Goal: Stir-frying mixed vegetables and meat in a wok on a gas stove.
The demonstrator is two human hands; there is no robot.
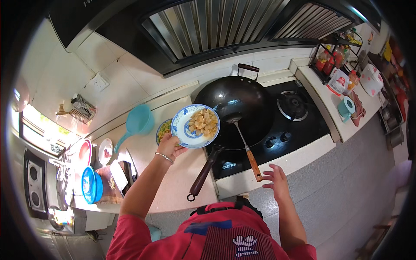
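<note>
My left hand point(170, 146) grips the near-left rim of a white plate with a blue pattern point(180, 122), tilted towards the wok's left edge. Pale diced food pieces point(203, 123) lie on the plate's right side. A black wok point(240, 97) sits on the gas hob, its long dark handle point(203, 174) pointing towards me. Inside rests a metal wok spatula point(240, 130), its wooden handle point(253, 162) reaching over the counter's front edge. Beside the tip of that handle is my right hand point(278, 182), fingers apart and holding nothing; whether a fingertip touches the wood is unclear.
Partly behind the plate stands a dish of chopped green and yellow food point(164, 130). A turquoise ladle point(139, 120), a cleaver point(119, 175) on a wooden board point(105, 187) and a blue basket point(92, 185) are to the left. The range hood point(208, 29) overhangs the hob; bottles point(325, 60) stand right.
</note>
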